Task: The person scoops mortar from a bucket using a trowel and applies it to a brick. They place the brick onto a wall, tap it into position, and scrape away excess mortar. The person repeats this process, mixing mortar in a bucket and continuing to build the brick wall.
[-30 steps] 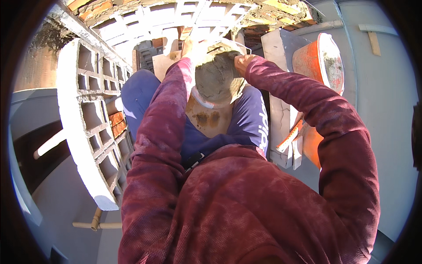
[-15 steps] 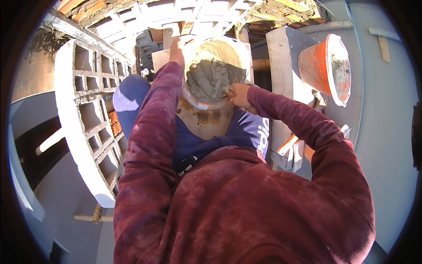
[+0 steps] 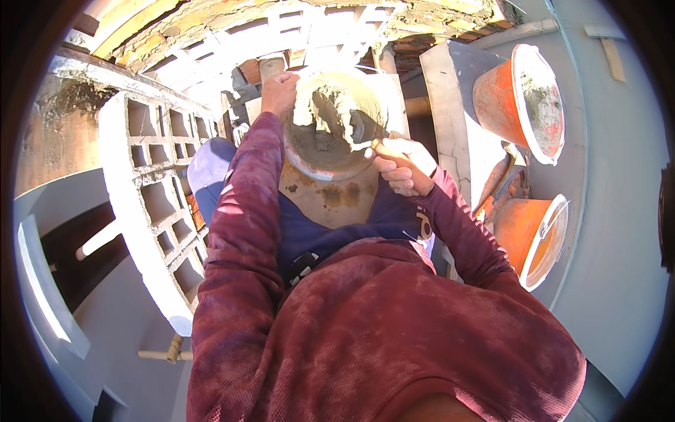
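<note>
A bucket [image 3: 328,173] of wet grey mortar [image 3: 304,141] stands between my knees on a stained board [image 3: 320,204]. My left hand [image 3: 280,95] is closed on the bucket's left rim. My right hand [image 3: 402,169], at the right rim, is wrapped around the wooden handle of a trowel [image 3: 422,183]. The trowel's neck, smeared with mortar, reaches over the rim. Its blade is down inside the bucket, loaded or coated with mortar and partly lost in shadow and glare.
Two orange buckets lie tilted at my right, a mortar-crusted one [image 3: 496,95] farther off and another [image 3: 517,228] nearer. A pale concrete ledge [image 3: 446,105] runs beside them. Hollow blocks [image 3: 156,193] stand at my left. Brickwork [image 3: 151,35] lies at the far side, with a pipe [image 3: 98,239] lower left.
My right hand has turned palm up, bringing the trowel handle into sight. The mortar has been dug up and heaped. My view has shifted, showing the second orange bucket.
</note>
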Demonstrator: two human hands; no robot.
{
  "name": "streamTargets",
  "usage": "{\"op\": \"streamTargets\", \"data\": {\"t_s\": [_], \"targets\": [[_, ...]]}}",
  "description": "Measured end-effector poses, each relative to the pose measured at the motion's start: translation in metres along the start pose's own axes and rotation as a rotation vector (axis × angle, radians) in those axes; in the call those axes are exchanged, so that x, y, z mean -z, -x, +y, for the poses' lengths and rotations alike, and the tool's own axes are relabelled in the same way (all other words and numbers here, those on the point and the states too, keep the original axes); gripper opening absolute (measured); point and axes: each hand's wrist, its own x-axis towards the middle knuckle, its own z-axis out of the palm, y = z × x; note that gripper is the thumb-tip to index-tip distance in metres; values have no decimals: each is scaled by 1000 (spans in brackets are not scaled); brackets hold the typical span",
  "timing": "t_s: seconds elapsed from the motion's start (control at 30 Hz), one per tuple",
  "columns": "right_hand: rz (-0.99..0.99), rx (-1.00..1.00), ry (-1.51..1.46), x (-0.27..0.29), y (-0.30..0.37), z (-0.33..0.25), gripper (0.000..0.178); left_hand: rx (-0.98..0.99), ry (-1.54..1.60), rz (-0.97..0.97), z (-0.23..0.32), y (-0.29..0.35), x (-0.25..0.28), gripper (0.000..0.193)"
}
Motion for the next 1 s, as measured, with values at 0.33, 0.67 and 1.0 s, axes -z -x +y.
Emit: {"op": "streamTargets", "data": {"t_s": [0.33, 0.67, 1.0], "targets": [[312, 82, 426, 10, -6, 30, 30, 111, -85, 57, -24, -32, 16, 45], [755, 398, 1782, 17, -16, 76, 36, -374, 33, -389, 202, 48, -130, 41], [928, 546, 1855, 34, -40, 81, 39, 5, -226, -626, 250, 40, -360, 43]]}}
